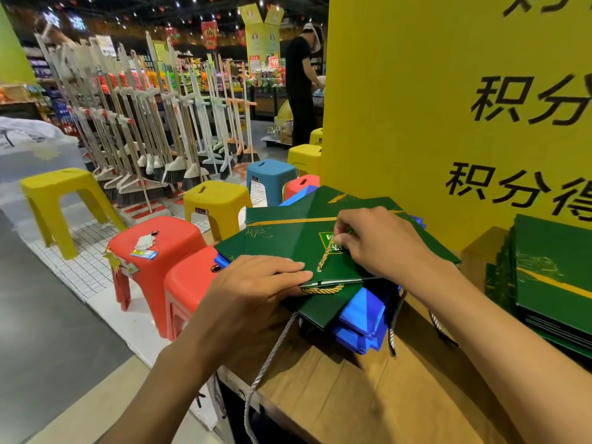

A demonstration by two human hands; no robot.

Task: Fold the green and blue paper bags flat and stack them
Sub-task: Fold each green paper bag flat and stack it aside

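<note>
Green bag (288, 241) lies flat atop a pile of green and blue bags (362, 318) on the brown surface (352, 395). Left hand (256, 280) presses its near edge with straight fingers, grasping nothing; right hand (381, 241) pinches the bag's gold cord (325, 256) between thumb and fingertips. A second green stack (554, 270) sits at right, apart from the pile.

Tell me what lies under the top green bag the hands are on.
Under the top green bag lie a second green bag and blue bags; how many is hidden.
</note>
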